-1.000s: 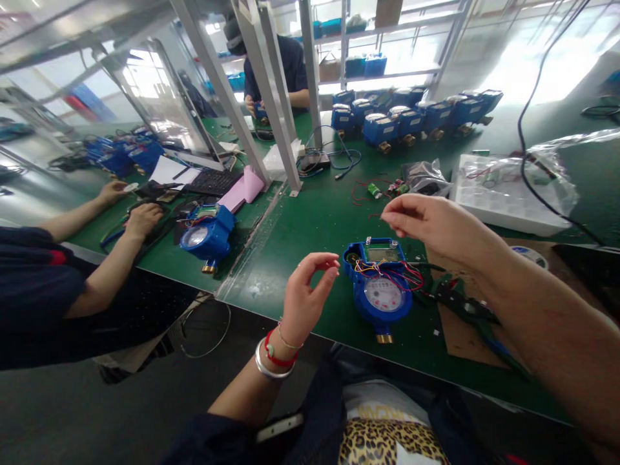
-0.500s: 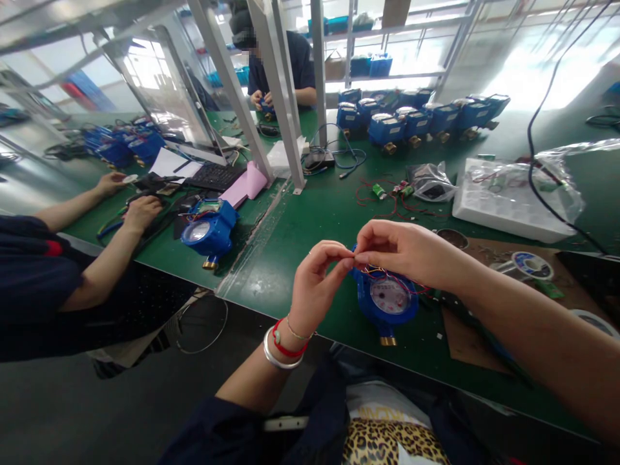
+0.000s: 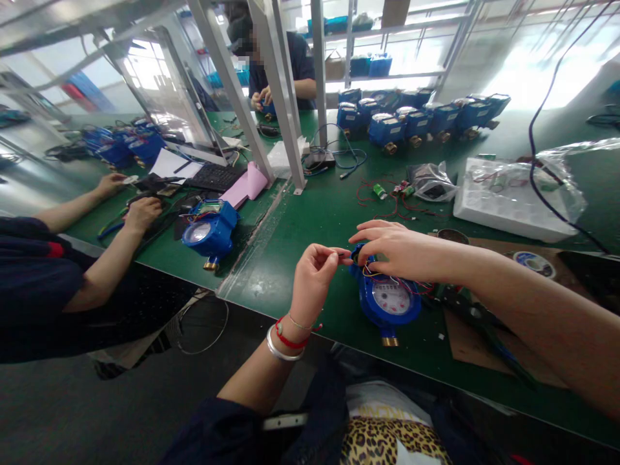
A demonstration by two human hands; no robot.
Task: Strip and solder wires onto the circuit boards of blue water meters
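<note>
A blue water meter (image 3: 391,300) with a round white dial and a brass threaded end stands on the green bench in front of me. Thin coloured wires (image 3: 372,272) lie loose across its top, near the dial. Just left of the meter, my left hand (image 3: 317,268) is closed in a pinch; something small and dark shows at its fingertips, too small to name. My right hand (image 3: 394,250) hovers over the meter's far part with fingers apart, hiding some of the housing and wires. Dark-handled pliers (image 3: 477,313) lie right of the meter, below my right forearm.
Right of me are a brown board (image 3: 465,339), a solder spool (image 3: 533,265) and a white foam tray (image 3: 513,206). Small green parts (image 3: 380,191) with red wires lie beyond my hands. Several blue meters (image 3: 416,123) stand farther back. Co-workers sit left and opposite; another meter (image 3: 210,229) stands left.
My right hand has let go of the pinch beside my left fingertips, spread its fingers and shifted right over the meter. My left hand stays pinched in nearly the same place.
</note>
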